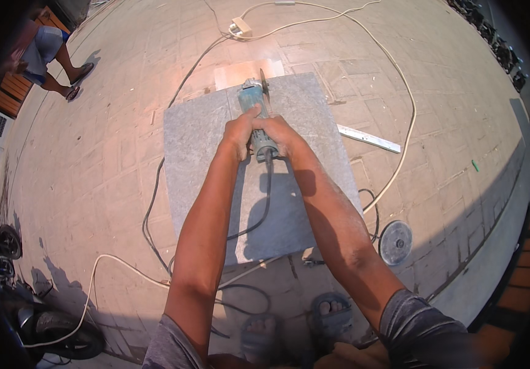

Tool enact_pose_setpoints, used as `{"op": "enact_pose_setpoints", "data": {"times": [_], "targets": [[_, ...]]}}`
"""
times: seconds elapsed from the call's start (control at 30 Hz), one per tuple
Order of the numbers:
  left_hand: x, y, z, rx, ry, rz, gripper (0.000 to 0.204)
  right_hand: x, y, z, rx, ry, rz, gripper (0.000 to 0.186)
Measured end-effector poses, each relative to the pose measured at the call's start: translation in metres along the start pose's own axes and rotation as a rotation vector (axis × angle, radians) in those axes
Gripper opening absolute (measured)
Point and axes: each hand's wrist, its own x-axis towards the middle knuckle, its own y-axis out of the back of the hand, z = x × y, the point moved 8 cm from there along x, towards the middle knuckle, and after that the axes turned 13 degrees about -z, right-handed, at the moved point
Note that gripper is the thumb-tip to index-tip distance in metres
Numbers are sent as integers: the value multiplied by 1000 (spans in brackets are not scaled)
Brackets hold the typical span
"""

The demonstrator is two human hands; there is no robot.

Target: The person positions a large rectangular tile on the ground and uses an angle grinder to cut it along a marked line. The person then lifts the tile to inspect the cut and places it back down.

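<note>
A teal angle grinder [252, 98] is gripped in both my hands over a large grey tile [200, 132] lying on the paving. My left hand [238, 132] wraps the left side of its body, and my right hand [277, 130] closes round the right side, nearer the rear. The thin disc [264, 81] stands on edge at the tool's right, close to the tile's far edge. Whether it touches the tile I cannot tell. From the grinder's rear a dark cord [269, 184] runs back over the tile toward me.
A white straight bar [369, 139] lies right of the tile, and a round grey disc [395, 243] near my right forearm. Beyond are a power strip [240, 28] and looping cables [409, 92]. A person [52, 58] is at the far left; parked motorcycles [68, 332] stand lower left.
</note>
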Motion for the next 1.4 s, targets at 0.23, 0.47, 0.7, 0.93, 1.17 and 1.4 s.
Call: {"op": "enact_pose_setpoints", "data": {"times": [0.23,0.47,0.7,0.93,1.17,1.4], "targets": [[0,3,-6,13,26,-2,46,-4,-1,7,1,-50,-5,29],[-9,-6,-12,34,88,-85,45,-14,0,8,-17,-61,12,28],[-10,-6,-16,33,68,-84,42,-24,-4,6,-28,-72,32,26],[-16,-4,-18,41,66,-48,41,-32,-8,8,-29,-100,26,25],[-21,-4,-21,21,38,11,48,-36,-8,10,-35,-105,28,27],[-34,-13,-14,42,49,-15,41,-39,-6,12,-20,-101,38,27]]}}
